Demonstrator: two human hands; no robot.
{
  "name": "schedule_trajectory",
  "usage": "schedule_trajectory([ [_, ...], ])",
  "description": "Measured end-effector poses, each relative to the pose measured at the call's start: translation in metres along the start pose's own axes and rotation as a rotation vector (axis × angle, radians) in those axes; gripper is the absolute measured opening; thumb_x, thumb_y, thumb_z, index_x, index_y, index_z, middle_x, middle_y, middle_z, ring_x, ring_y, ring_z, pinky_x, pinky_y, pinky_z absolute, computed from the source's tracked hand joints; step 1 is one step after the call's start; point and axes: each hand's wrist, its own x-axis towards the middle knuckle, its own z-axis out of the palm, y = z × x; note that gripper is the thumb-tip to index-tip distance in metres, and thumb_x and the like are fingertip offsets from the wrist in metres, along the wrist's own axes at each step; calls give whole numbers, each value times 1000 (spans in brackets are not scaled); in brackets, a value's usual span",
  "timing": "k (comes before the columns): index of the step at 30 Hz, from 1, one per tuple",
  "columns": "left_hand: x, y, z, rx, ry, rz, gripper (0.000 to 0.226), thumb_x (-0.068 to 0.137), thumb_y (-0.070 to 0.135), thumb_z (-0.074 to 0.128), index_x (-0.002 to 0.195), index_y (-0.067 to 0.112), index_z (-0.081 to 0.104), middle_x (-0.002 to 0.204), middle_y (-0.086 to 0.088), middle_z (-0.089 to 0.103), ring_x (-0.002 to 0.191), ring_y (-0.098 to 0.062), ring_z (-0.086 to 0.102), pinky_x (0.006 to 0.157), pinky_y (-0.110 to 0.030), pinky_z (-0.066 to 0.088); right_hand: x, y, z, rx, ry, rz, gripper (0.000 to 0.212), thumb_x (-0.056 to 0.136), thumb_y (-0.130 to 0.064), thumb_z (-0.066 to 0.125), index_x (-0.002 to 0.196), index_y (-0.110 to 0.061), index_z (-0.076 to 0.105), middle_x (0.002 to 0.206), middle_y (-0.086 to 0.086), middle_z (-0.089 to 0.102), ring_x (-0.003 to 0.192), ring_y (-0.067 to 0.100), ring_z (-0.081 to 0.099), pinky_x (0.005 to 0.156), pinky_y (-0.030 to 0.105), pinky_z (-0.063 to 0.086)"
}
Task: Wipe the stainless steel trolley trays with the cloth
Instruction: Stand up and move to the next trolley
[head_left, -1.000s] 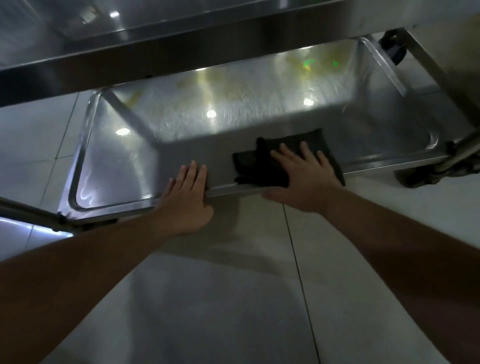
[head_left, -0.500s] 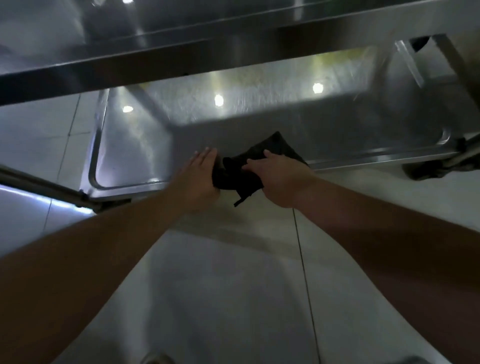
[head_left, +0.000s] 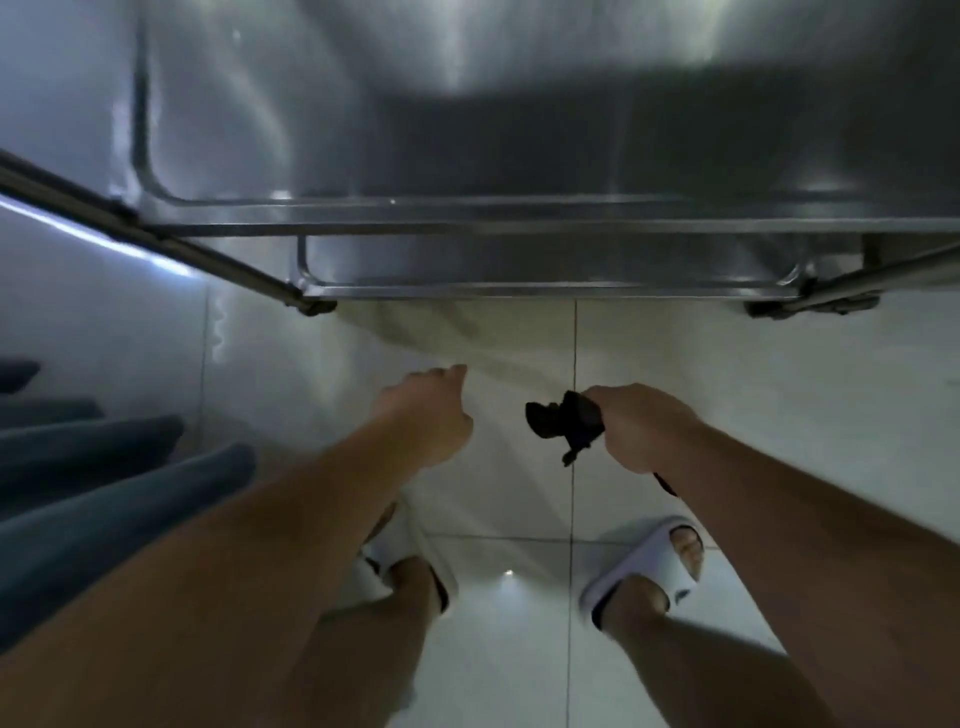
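The stainless steel trolley fills the top of the head view, its upper tray (head_left: 467, 104) above and the front rim of the lowest tray (head_left: 519, 288) just below it. My right hand (head_left: 644, 426) is held over the floor in front of the trolley and grips a bunched black cloth (head_left: 566, 421), which sticks out to the left of the fist. My left hand (head_left: 431, 410) hangs beside it with loosely curled fingers and holds nothing. Neither hand touches the trolley.
Pale floor tiles (head_left: 727, 389) lie under my hands. My feet in white slides (head_left: 644, 566) stand below. Trolley legs (head_left: 156, 228) slant at left and right. Blue-grey blurred fabric (head_left: 78, 467) lies at the left edge.
Both hands have left the lowest tray and drawn back over the floor. The cloth came off the tray in my right hand. The view has risen and tilted down to my feet.
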Motion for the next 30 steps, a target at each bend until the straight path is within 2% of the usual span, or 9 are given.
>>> schedule_trajectory([
  [3, -71, -8, -21, -48, -39, -21, 73, 102, 33, 51, 167, 28, 19, 165, -4, 40, 144, -31, 45, 111, -49, 44, -63, -20, -27, 21, -28, 24, 51, 101, -8, 51, 150, -20, 47, 138, 10, 59, 119, 27, 60, 101, 34, 48],
  [8, -187, -41, -84, -132, -78, -72, 64, 104, 33, 48, 163, 26, 25, 158, -4, 45, 137, -31, 48, 107, -50, 48, -167, -99, -99, -3, -67, 15, 44, 101, -7, 50, 144, -18, 50, 134, 9, 60, 118, 25, 60, 102, 35, 49],
  [12, -273, -79, -139, -174, -12, -105, 50, 105, 31, 45, 153, 20, 37, 147, -9, 52, 130, -32, 52, 102, -48, 50, -244, -181, -156, -55, -6, -25, 44, 96, -3, 48, 135, -22, 57, 117, 6, 65, 104, 25, 64, 89, 35, 54],
  [15, -329, -113, -178, -202, 26, -121, 40, 106, 33, 45, 143, 18, 42, 141, -10, 54, 127, -33, 53, 99, -46, 47, -299, -240, -193, -88, 35, -29, 46, 95, -3, 46, 132, -28, 57, 107, 2, 63, 91, 22, 61, 75, 31, 48],
  [17, -364, -137, -204, -221, 46, -126, 39, 107, 30, 45, 143, 17, 43, 142, -10, 53, 129, -33, 52, 100, -47, 47, -329, -277, -216, -136, 47, -33, 42, 95, -4, 47, 126, -28, 59, 106, 2, 63, 91, 22, 62, 73, 30, 47],
  [19, -392, -160, -225, -252, 74, -125, 36, 106, 27, 44, 141, 17, 45, 140, -9, 54, 128, -32, 53, 100, -47, 48, -355, -314, -239, -160, 69, -47, 35, 96, -5, 48, 120, -27, 61, 109, 2, 64, 96, 22, 63, 75, 30, 47],
  [22, -425, -194, -257, -300, 132, -128, 43, 105, 29, 42, 147, 18, 43, 143, -8, 53, 130, -32, 52, 103, -49, 47, -379, -366, -273, -192, 116, -108, 34, 96, -8, 52, 122, -25, 62, 112, 2, 65, 99, 23, 62, 81, 32, 51],
  [26, -448, -232, -298, -308, 207, -166, 46, 102, 31, 42, 146, 19, 44, 141, -9, 54, 128, -33, 51, 103, -50, 47, -398, -422, -322, -228, 185, -257, 13, 98, -18, 59, 110, -23, 60, 105, 0, 63, 99, 22, 60, 80, 32, 47],
  [30, -459, -268, -349, -340, 295, -234, 48, 101, 34, 46, 147, 21, 46, 139, -5, 57, 123, -29, 55, 98, -43, 48, -410, -477, -396, -323, 193, -335, 25, 96, -8, 51, 115, -20, 62, 110, 3, 63, 102, 25, 62, 88, 37, 53],
])
